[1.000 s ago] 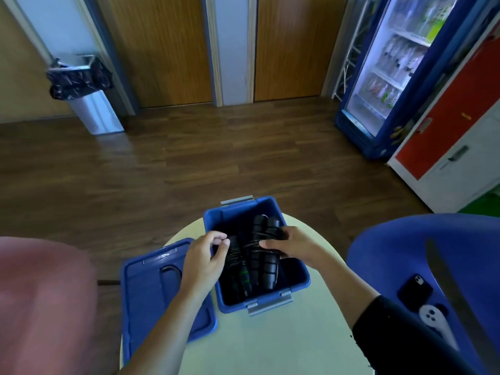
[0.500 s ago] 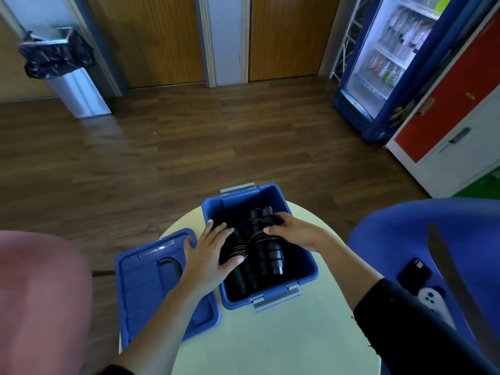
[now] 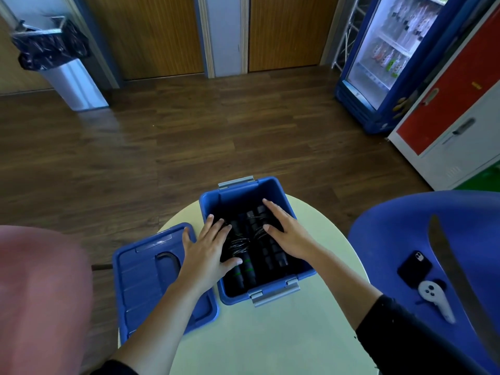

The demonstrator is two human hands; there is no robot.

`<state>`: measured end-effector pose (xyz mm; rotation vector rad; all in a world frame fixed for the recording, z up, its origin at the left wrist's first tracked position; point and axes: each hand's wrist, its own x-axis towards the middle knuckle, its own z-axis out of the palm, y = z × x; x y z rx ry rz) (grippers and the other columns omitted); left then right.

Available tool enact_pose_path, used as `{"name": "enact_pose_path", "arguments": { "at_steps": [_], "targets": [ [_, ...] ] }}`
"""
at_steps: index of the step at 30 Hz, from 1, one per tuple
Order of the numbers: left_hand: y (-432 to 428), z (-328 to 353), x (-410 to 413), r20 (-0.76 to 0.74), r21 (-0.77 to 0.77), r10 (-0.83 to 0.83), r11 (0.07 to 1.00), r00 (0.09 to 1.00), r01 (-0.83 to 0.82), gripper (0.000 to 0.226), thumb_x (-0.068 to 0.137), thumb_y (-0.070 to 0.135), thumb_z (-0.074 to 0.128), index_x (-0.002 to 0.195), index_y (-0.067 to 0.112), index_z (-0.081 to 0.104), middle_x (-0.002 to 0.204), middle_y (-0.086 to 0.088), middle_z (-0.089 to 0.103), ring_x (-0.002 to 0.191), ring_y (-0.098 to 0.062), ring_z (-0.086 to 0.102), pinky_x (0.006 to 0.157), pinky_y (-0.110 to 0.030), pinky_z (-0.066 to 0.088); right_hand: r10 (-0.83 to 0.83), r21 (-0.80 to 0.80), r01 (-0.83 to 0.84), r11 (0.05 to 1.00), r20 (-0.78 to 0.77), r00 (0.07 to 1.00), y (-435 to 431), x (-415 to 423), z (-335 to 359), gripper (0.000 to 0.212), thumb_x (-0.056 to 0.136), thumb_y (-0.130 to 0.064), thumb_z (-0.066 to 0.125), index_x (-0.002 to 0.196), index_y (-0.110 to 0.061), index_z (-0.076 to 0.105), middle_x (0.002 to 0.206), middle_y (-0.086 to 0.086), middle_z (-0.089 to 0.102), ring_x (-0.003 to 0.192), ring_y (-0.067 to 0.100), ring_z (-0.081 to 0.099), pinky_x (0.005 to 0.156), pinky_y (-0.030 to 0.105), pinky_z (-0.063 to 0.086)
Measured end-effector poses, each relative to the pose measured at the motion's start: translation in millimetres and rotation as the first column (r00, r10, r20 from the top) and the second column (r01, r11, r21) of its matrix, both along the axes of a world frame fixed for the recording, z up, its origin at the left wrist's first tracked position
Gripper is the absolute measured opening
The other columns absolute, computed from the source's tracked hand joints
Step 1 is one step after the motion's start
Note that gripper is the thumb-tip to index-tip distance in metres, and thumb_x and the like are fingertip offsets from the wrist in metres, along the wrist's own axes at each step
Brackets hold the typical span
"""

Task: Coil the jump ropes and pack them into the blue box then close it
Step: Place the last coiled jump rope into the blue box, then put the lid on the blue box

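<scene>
Pressing both hands flat, fingers spread, I hold the jump ropes (image 3: 247, 247) down inside the blue box (image 3: 273, 290); left hand (image 3: 207, 249) covers the left bundle, right hand (image 3: 286, 234) the right. Handles lie lengthwise, near latch to far latch. The lid (image 3: 140, 277) lies flat just left of the box, touching it, nearest my left hand. Box and lid sit on a pale round desk (image 3: 257, 336) over wood flooring.
</scene>
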<state>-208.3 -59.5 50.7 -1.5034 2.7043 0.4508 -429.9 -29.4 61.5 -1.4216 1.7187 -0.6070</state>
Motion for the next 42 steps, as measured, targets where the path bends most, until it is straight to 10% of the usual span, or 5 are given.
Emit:
{"name": "enact_pose_path", "arguments": {
  "at_steps": [14,22,28,36,42],
  "targets": [
    [4,7,-5,0.113,-0.031,0.004,1.0,0.994,0.0,0.076,0.089,0.059,0.048,0.151,0.021,0.024,0.161,0.002,0.011,0.149,-0.018,-0.007,0.114,-0.06,0.004,0.157,-0.052,-0.166,0.985,-0.145,0.977,19,3,-7,0.086,0.083,-0.02,0.074,0.152,-0.029,0.022,0.161,-0.007,0.011,0.149,0.012,0.007,0.116,0.025,0.014],
    [17,9,24,-0.302,-0.063,0.106,0.989,0.947,-0.131,0.066,0.084,0.064,0.035,0.132,0.023,0.055,0.145,0.0,0.046,0.144,-0.023,0.028,0.109,-0.063,0.021,0.016,-0.153,-0.032,0.988,-0.102,0.995,24,17,18,0.069,0.084,-0.031,0.072,0.145,-0.027,0.04,0.156,-0.007,0.029,0.145,0.008,0.023,0.106,0.013,0.019],
    [33,2,99,-0.401,-0.038,0.471,0.849,0.786,-0.528,0.036,0.086,0.032,0.066,0.12,0.02,0.062,0.124,-0.001,0.061,0.12,-0.027,0.052,0.092,-0.052,0.044,-0.055,-0.343,0.038,0.939,-0.04,0.998,10,93,49,0.041,0.09,-0.026,0.064,0.129,-0.019,0.057,0.126,-0.001,0.056,0.11,0.018,0.054,0.095,0.032,0.048],
    [53,-48,180,-0.115,0.316,0.811,0.578,0.574,-0.753,0.059,0.088,0.035,0.063,0.139,0.014,0.043,0.129,-0.015,0.052,0.122,-0.034,0.046,0.098,-0.045,0.044,0.1,0.177,-0.069,0.982,-0.178,0.979,-3,216,-12,0.073,0.098,-0.036,0.049,0.151,-0.003,0.011,0.153,0.016,0.022,0.14,0.033,0.026,0.112,0.038,0.028],
    [60,-81,203,-0.03,0.434,0.834,0.507,0.551,-0.744,0.058,0.091,0.029,0.06,0.142,0.009,0.039,0.132,-0.02,0.047,0.122,-0.036,0.047,0.102,-0.041,0.041,0.0,0.383,0.178,0.907,-0.421,0.907,-1,232,-63,0.094,0.094,-0.042,0.054,0.15,0.001,-0.008,0.159,0.015,0.006,0.146,0.032,0.013,0.116,0.039,0.023]
  ]
}}
